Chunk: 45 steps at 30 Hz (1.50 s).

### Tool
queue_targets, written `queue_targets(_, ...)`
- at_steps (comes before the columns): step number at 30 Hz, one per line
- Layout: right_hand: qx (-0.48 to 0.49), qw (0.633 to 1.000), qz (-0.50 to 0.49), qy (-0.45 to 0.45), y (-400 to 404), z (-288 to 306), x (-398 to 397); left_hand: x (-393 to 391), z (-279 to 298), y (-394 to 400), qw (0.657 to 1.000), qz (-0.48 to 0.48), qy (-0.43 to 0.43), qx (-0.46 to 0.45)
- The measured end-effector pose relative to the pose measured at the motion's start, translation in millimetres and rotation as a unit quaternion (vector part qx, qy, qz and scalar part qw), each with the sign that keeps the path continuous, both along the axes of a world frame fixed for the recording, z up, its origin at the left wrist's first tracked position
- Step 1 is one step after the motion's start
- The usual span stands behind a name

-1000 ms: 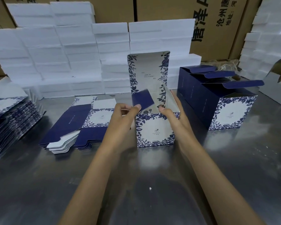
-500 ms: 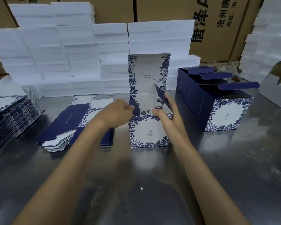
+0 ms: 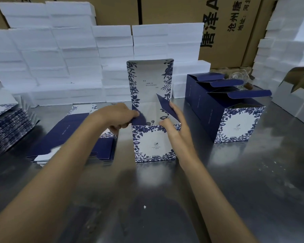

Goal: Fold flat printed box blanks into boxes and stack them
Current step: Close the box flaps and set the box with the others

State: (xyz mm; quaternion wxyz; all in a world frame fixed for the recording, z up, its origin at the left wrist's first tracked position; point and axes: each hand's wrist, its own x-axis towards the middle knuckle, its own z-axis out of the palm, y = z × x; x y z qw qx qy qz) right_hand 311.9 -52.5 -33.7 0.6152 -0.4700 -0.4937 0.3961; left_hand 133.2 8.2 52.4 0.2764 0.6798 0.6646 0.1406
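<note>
A steel table (image 3: 253,181) fills the near part of the view, and behind it brown cartons (image 3: 223,20) stand against the back, fronted by tall stacks of white foam slabs (image 3: 47,55) that run from the left edge past the middle, with more of them on the far right. On the table's right side stands a row of folded boxes (image 3: 235,120), dark blue on the sides with blue flower print on the white front, their top flaps open. On the left lies a pile of flat box blanks (image 3: 63,137), dark blue and flower-printed, and a second, thicker pile (image 3: 5,127) sits at the left edge. In the middle of the table, between the flat blanks and the folded row, stands the box (image 3: 154,142) being worked on, upright with its long printed lid (image 3: 150,81) standing straight up at the back. The left hand (image 3: 118,116) is curled at the box's left top edge, fingers pinching the dark blue left side flap (image 3: 139,118). The right hand (image 3: 175,127) lies against the right top edge with fingers fairly straight, touching the dark blue right side flap (image 3: 165,107), which tilts inward over the opening.
</note>
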Motion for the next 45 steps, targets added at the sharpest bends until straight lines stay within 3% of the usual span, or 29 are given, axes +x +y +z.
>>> queue_targets(3, -0.001, 1.0, 0.004, -0.002, 0.1, 1.1, 0.5, 4.6, -3.7, 6.3, 0.998, 0.022, -0.03, 0.055)
queue_targets(7, -0.001, 1.0, 0.008, 0.0, -0.3, 3.6, 2.0, 5.8, -26.3, 8.6, 0.979, 0.067, -0.169, 0.089)
queue_targets(11, 0.0, 1.0, 0.016, -0.002, -2.9, 4.6, 1.7, -2.2, -19.6, 14.8, 0.989, 0.058, -0.119, 0.07)
queue_targets(14, 0.005, 1.0, 0.028, -0.005, -5.1, 7.1, 1.7, 0.1, -18.2, 17.3, 0.988, 0.065, -0.092, 0.106)
queue_targets(18, -0.003, 0.999, 0.047, -0.011, -8.2, 10.7, 2.1, 5.0, -33.4, 13.5, 0.969, 0.069, -0.174, 0.164)
queue_targets(24, -0.04, 0.993, 0.113, -0.021, -11.4, 16.7, 12.5, 5.3, -45.4, -3.6, 0.889, 0.139, -0.371, 0.231)
queue_targets(27, -0.043, 0.991, 0.123, -0.016, -12.9, 16.6, 12.8, 4.1, -55.7, -19.4, 0.822, 0.129, -0.531, 0.163)
queue_targets(29, -0.052, 0.991, 0.127, -0.011, -14.2, 16.9, 15.0, 5.6, -64.3, -29.2, 0.788, 0.115, -0.588, 0.144)
queue_targets(32, -0.095, 0.99, 0.105, -0.026, -16.4, 22.0, 19.4, 5.9, -73.1, -36.8, 0.774, 0.102, -0.602, 0.166)
queue_targets(35, -0.144, 0.978, 0.061, -0.136, -16.3, 37.8, 25.3, 4.2, -73.6, -37.5, 0.771, 0.089, -0.609, 0.163)
queue_targets(39, -0.171, 0.938, 0.119, -0.276, -18.7, 60.0, 31.4, 4.3, -73.6, -37.3, 0.769, 0.093, -0.613, 0.154)
queue_targets(45, -0.142, 0.935, 0.134, -0.297, -19.6, 62.0, 28.6, 1.9, -72.8, -38.1, 0.763, 0.093, -0.622, 0.151)
